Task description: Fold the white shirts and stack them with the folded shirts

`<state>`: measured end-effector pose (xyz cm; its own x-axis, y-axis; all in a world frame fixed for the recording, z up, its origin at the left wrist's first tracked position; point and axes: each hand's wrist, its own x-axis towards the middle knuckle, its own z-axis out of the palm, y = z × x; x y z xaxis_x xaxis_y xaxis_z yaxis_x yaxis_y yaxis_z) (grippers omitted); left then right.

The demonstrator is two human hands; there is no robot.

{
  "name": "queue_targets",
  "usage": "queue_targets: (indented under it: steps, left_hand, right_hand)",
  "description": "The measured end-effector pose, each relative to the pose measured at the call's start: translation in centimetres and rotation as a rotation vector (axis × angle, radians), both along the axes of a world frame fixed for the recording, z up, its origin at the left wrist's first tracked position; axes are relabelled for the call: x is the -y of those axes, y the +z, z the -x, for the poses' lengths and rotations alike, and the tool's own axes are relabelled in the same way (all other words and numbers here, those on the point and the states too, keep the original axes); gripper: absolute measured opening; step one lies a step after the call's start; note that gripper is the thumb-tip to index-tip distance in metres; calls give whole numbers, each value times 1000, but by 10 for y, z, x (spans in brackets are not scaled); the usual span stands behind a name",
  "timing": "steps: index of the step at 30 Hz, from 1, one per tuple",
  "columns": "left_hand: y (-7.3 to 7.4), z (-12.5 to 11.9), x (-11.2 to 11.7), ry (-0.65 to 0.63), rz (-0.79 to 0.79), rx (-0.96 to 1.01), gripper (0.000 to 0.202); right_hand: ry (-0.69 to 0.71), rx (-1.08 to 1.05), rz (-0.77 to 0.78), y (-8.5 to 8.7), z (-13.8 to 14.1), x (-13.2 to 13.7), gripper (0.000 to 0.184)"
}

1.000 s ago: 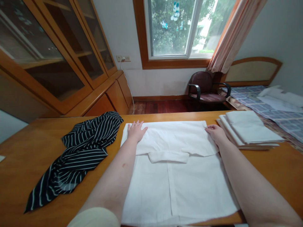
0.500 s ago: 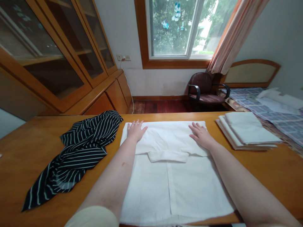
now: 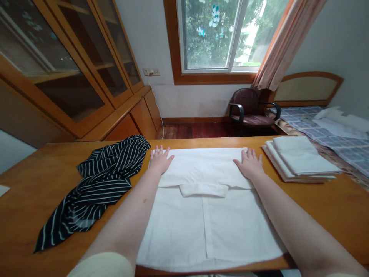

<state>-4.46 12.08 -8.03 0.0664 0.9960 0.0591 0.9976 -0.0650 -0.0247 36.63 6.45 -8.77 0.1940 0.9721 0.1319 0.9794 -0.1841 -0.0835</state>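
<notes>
A white shirt (image 3: pixel 180 227) lies flat on the wooden table, its far part folded over so that the collar (image 3: pixel 204 190) points back toward me. My left hand (image 3: pixel 160 160) rests on the shirt's far left corner, fingers spread and palm down. At the far right corner my right hand (image 3: pixel 249 163) lies flat, its fingers spread across the cloth's edge. Neither hand grips anything. Left of the shirt is a crumpled black cloth with white stripes (image 3: pixel 106 188).
On the right of the table (image 3: pixel 325 215) sits a stack of folded white cloth (image 3: pixel 300 156). Beyond the table are a dark red armchair (image 3: pixel 250 107), a bed with a checked cover (image 3: pixel 343 142) and a glass-fronted cabinet (image 3: pixel 106 73). A window (image 3: pixel 213 38) is behind.
My hands have slid apart, the left one outward to the left and the right one to the right, reaching the shirt's corners. The folded part looks smoother.
</notes>
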Motion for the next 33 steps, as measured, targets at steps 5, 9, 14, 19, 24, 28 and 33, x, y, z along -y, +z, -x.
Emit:
queue_targets:
  steps: [5, 9, 14, 19, 24, 28, 33]
  left_hand:
    - [15, -54, 31, -216, 17, 75, 64]
    - [6, -103, 63, -476, 80, 143, 57]
    - [-12, -107, 80, -467, 77, 155, 57]
    - [-13, -67, 66, -319, 67, 128, 61]
    - [-16, -24, 48, -91, 4, 102, 64]
    - [-18, 0, 41, -23, 0, 107, 70]
    - [-18, 5, 33, -35, 23, 112, 71]
  right_hand:
    - [340, -101, -108, 20, 53, 12, 59]
    - [580, -227, 13, 17, 108, 29, 65]
    - [602, -151, 179, 1, 122, 38, 72]
    - [427, -41, 174, -2, 78, 23, 71]
    - [176, 19, 157, -4, 26, 6, 73]
    - [99, 19, 154, -6, 9, 2, 75]
    - [74, 11, 155, -8, 8, 1, 76]
